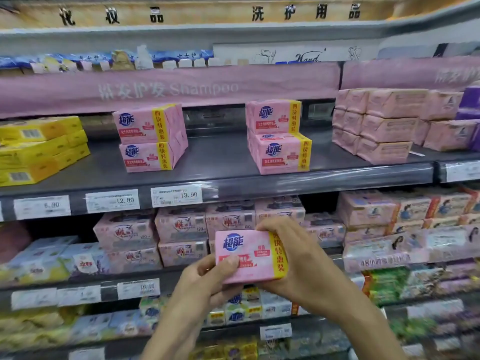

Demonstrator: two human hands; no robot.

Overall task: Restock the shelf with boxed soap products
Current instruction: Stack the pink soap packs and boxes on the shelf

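Two hands are gripping a pink soap pack (250, 257) below the half-stocked shelf (220, 162): the left hand (207, 279) is pinching its lower corner, the right hand (291, 253) is wrapping its banded end. It is looking dense, film-slick and rigid, best clasped by its ends.

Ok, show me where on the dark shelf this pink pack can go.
Widest bare patch of the shelf: between the left pink stack and right pink stack. Narrower gaps: yellow packs to left stack; right stack to the pale packs. The shelf below is packed full.
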